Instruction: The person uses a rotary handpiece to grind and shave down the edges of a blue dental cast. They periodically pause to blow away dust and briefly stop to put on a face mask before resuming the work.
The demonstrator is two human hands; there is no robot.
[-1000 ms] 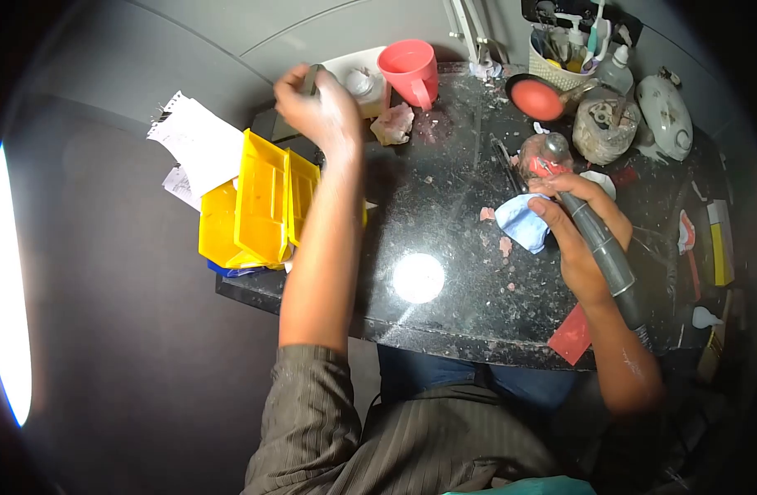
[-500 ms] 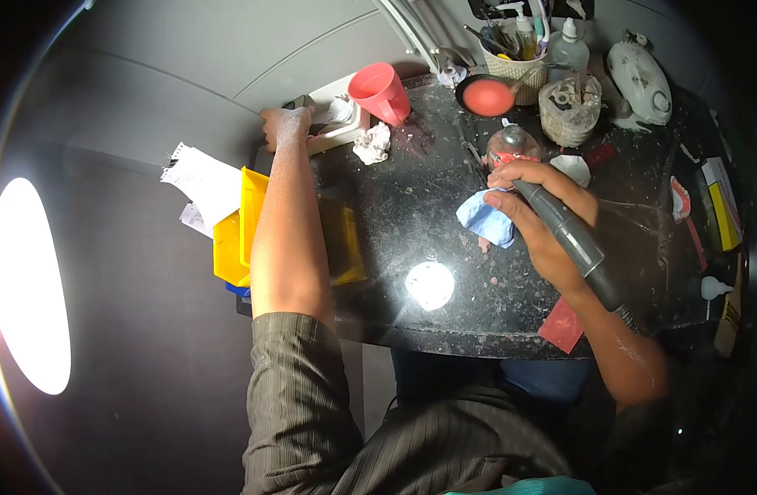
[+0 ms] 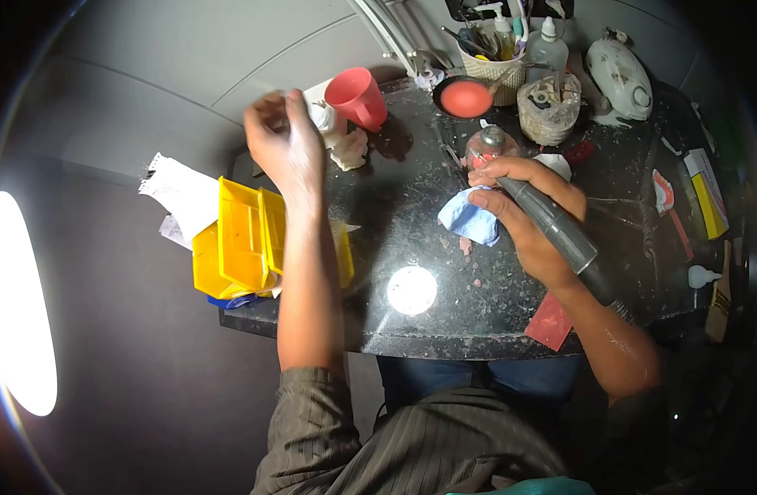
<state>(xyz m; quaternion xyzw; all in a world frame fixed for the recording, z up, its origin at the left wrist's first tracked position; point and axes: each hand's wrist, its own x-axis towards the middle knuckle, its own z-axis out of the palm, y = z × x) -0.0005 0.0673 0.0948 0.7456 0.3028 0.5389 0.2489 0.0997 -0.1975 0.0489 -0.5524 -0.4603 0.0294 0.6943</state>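
Note:
My right hand [image 3: 535,210] is wrapped round a dark rotary handpiece [image 3: 556,227], its cable end toward my forearm. The thumb and fingertips of that hand also rest at the edge of a light-blue plaster cast [image 3: 469,217] on the bench. My left hand [image 3: 283,140] is raised beside the pink mug [image 3: 358,97], thumb apart from loosely curled fingers, with nothing visible in it. The fingers are slightly smeared by motion. Behind this hand, white crumpled tissue [image 3: 350,150] lies by the mug.
Yellow bins [image 3: 242,235] with papers [image 3: 180,198] stand at the bench's left edge. Along the back are a dish of pink liquid [image 3: 467,99], a basket of tools [image 3: 492,70] and a bagged tub [image 3: 548,111]. A glass burner [image 3: 491,142] stands behind my right hand; a red wax sheet [image 3: 549,322] lies in front.
My left hand has come off the dark object by the white tray and moved up and toward me. My right hand keeps its hold on the handpiece. The whole view has shifted slightly.

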